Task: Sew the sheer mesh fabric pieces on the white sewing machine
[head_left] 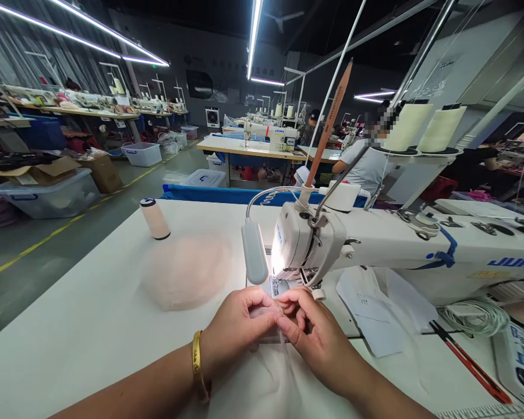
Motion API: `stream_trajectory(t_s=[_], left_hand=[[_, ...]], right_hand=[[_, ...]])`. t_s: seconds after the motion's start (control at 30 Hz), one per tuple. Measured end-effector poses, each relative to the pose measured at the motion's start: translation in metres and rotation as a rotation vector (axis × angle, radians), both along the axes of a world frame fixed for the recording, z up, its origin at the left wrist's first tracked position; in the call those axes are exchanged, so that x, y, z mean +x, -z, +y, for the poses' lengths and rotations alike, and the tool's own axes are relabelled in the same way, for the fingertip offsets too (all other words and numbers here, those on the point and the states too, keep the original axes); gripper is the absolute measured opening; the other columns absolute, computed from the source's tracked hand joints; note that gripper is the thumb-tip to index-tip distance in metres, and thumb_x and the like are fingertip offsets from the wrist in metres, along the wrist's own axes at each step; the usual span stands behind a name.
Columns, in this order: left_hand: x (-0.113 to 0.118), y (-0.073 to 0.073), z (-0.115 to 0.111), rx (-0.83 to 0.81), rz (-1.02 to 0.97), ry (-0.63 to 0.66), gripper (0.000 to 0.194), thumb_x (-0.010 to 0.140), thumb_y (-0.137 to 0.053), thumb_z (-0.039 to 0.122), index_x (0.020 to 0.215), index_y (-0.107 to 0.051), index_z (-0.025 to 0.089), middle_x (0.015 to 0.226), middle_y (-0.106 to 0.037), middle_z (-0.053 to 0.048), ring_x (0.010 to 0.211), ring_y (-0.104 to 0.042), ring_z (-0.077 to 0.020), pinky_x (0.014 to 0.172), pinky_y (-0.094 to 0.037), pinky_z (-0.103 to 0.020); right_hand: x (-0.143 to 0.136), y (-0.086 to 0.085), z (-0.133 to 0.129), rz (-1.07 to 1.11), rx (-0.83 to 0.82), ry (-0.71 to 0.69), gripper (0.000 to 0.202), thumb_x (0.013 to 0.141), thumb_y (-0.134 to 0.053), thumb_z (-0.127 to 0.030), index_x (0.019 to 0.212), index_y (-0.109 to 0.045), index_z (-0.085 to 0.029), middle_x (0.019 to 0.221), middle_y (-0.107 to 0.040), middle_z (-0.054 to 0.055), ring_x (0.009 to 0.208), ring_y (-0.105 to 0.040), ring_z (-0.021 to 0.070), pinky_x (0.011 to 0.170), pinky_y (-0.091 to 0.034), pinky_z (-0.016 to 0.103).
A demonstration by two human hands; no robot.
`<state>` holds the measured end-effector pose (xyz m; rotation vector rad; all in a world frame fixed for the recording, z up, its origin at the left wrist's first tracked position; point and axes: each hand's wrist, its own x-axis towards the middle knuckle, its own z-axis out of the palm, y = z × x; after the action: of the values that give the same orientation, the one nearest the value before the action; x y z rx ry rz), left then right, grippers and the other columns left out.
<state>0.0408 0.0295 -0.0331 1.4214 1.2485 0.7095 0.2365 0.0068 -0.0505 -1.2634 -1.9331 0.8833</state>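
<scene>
Both my hands meet in front of the needle area of a white sewing machine [308,238]. My left hand [238,317], with a gold bangle [196,358] at its wrist, pinches pale sheer fabric [262,378] between thumb and fingers. Close against it, my right hand [317,334] pinches the same fabric, its fingers curled. The cloth hangs from the fingertips toward the table's front edge. Just beyond the fingertips is the lit presser foot [275,285]. A grey lamp head [254,253] on a bent metal neck stands left of it.
On the white table [91,302] lie a pale heap of sheer fabric [186,270] and a peach thread spool [155,219]. Right of the hands are white paper pieces [371,317], red-handled tweezers [471,361] and a coiled cord [474,314]. A co-worker [367,163] sits behind the machine.
</scene>
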Motion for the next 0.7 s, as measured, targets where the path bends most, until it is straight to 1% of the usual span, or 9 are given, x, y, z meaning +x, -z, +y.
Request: stream_trajectory(t_s=[0.07, 0.17, 0.23, 0.3, 0.4, 0.5, 0.53, 0.6, 0.7], left_hand=[[-0.001, 0.0, 0.0, -0.04, -0.02, 0.019, 0.031, 0.072, -0.071, 0.049, 0.079, -0.069, 0.019, 0.075, -0.068, -0.001, 0.066, -0.059, -0.0175, 0.055, -0.046, -0.025], [-0.002, -0.002, 0.001, 0.043, 0.018, 0.023, 0.031, 0.074, -0.07, 0.05, 0.077, -0.07, 0.019, 0.08, -0.069, -0.002, 0.076, -0.061, -0.0196, 0.065, -0.047, -0.027], [-0.003, -0.004, 0.001, 0.076, 0.043, 0.046, 0.033, 0.076, -0.069, 0.052, 0.075, -0.069, 0.019, 0.078, -0.067, -0.001, 0.076, -0.059, -0.0192, 0.066, -0.045, -0.027], [-0.003, -0.005, 0.001, 0.1, 0.058, 0.096, 0.033, 0.078, -0.066, 0.052, 0.074, -0.065, 0.02, 0.076, -0.065, 0.0, 0.073, -0.056, -0.0182, 0.064, -0.043, -0.027], [-0.001, -0.005, 0.001, 0.197, 0.125, 0.153, 0.033, 0.083, -0.059, 0.049, 0.066, -0.053, 0.021, 0.071, -0.059, 0.0, 0.071, -0.052, -0.0179, 0.064, -0.04, -0.028], [0.002, 0.001, 0.002, 0.346, 0.335, 0.171, 0.037, 0.086, -0.051, 0.041, 0.059, -0.035, 0.022, 0.063, -0.05, 0.0, 0.069, -0.046, -0.0188, 0.068, -0.035, -0.032], [0.002, 0.003, 0.002, 0.388, 0.42, 0.173, 0.036, 0.087, -0.049, 0.037, 0.06, -0.032, 0.021, 0.062, -0.048, 0.0, 0.07, -0.045, -0.0193, 0.069, -0.034, -0.033], [0.003, 0.009, 0.003, 0.46, 0.568, 0.166, 0.031, 0.087, -0.049, 0.031, 0.062, -0.034, 0.021, 0.065, -0.051, -0.001, 0.073, -0.046, -0.0206, 0.073, -0.034, -0.036], [0.003, 0.015, 0.003, 0.626, 0.676, 0.112, 0.015, 0.085, -0.055, 0.026, 0.073, -0.049, 0.02, 0.079, -0.06, -0.003, 0.076, -0.049, -0.0214, 0.074, -0.034, -0.037]], right_hand=[[0.001, 0.0, 0.001, -0.016, -0.036, -0.016, 0.029, 0.104, -0.055, -0.05, 0.114, -0.065, -0.026, 0.097, -0.067, 0.005, 0.084, -0.06, 0.0218, 0.074, -0.05, 0.033], [0.001, 0.001, 0.003, 0.013, -0.053, -0.028, 0.025, 0.104, -0.054, -0.047, 0.107, -0.068, -0.025, 0.091, -0.068, 0.003, 0.08, -0.059, 0.0209, 0.073, -0.048, 0.033], [0.001, 0.001, 0.004, 0.029, -0.043, -0.029, 0.024, 0.105, -0.053, -0.043, 0.102, -0.068, -0.025, 0.088, -0.068, 0.002, 0.079, -0.06, 0.0203, 0.072, -0.047, 0.032], [0.002, 0.001, 0.004, 0.025, -0.018, -0.032, 0.024, 0.105, -0.05, -0.04, 0.096, -0.066, -0.024, 0.085, -0.067, 0.001, 0.076, -0.058, 0.0193, 0.069, -0.044, 0.031], [0.001, 0.001, 0.005, 0.004, 0.011, -0.025, 0.023, 0.104, -0.049, -0.035, 0.089, -0.061, -0.024, 0.077, -0.062, -0.001, 0.07, -0.055, 0.0177, 0.063, -0.041, 0.029], [-0.003, 0.005, 0.008, -0.039, 0.028, 0.006, 0.02, 0.102, -0.048, -0.03, 0.085, -0.057, -0.024, 0.074, -0.061, -0.001, 0.068, -0.055, 0.0178, 0.061, -0.041, 0.029], [-0.005, 0.007, 0.009, -0.067, 0.049, 0.021, 0.02, 0.102, -0.048, -0.028, 0.084, -0.056, -0.024, 0.074, -0.061, -0.001, 0.069, -0.056, 0.0183, 0.062, -0.042, 0.029], [-0.008, 0.013, 0.014, -0.145, 0.121, 0.048, 0.021, 0.101, -0.047, -0.025, 0.08, -0.053, -0.024, 0.073, -0.061, 0.0, 0.07, -0.057, 0.0198, 0.065, -0.044, 0.031], [-0.011, 0.021, 0.02, -0.244, 0.217, 0.089, 0.022, 0.099, -0.047, -0.021, 0.077, -0.05, -0.024, 0.076, -0.062, 0.002, 0.076, -0.058, 0.0226, 0.071, -0.046, 0.035]])
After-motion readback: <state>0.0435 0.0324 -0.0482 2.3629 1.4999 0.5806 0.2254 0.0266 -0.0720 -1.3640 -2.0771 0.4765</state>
